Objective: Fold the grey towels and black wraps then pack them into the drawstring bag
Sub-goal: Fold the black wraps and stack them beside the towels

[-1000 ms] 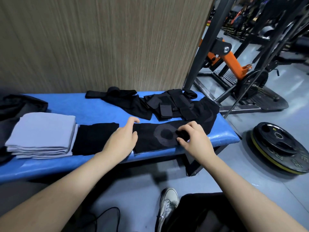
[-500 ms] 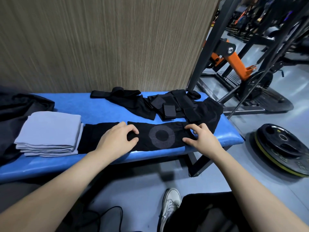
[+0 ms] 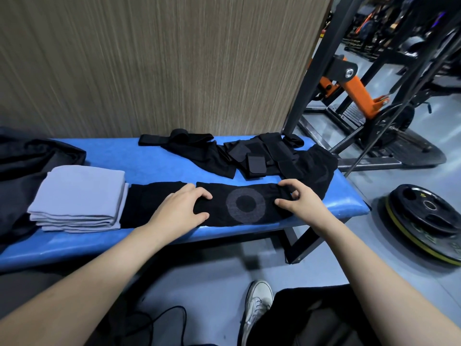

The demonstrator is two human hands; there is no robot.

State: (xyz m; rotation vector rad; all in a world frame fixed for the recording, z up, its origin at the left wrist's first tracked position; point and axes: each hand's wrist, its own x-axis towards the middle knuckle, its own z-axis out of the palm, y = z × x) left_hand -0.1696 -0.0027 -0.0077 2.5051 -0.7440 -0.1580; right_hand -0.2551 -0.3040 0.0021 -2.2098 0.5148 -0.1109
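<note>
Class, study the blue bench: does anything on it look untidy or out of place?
Yes. The grey towels sit neatly stacked at the left, but the black wraps at the back lie in a tangled, unfolded heap, one drooping over the bench right end. Nothing looks spilled or damaged.

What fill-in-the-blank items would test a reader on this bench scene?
1. The folded grey towels sit stacked on the ____ bench.
2. The wrap under both hands bears a grey ____ mark.
3. The left hand lies between the towels and the ____ hand.
4. The weight plates lie on the ____.

Missing words: blue; ring; right; floor
</note>
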